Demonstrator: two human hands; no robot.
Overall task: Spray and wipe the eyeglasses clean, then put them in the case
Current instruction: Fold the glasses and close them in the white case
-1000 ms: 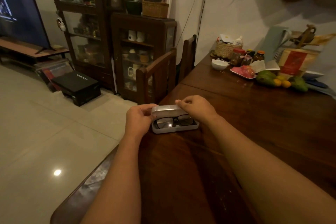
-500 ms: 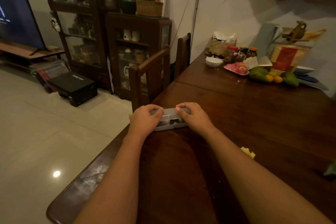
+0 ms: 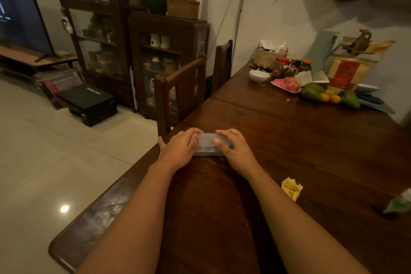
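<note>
**Case shut under both hands**

Near the left edge of the desk [image 3: 289, 140], the grey case [image 3: 210, 145] lies flat with its lid down, and both hands sit on top of it. Its long axis runs left to right across the person's view, so each hand covers 1 end. The left hand [image 3: 180, 148] lies over the left end with fingers curled over the lid; the right hand [image 3: 233, 149] lies over the right end, thumb on the lid's top and fingers wrapped past the far side. Neither grip pinches: both press down on the case. The eyeglasses cannot be seen; judging by the closed lid, they are presumably inside. Both hands are equally near, so a final squeeze to latch the lid would come straight down from either.

A crumpled yellow cloth [image 3: 291, 188] lies on the desk well to the right of the case, nearer the person. On the floor a black box [image 3: 89, 101] bears pale lettering too blurred to read with confidence. No other writing is legible.
</note>
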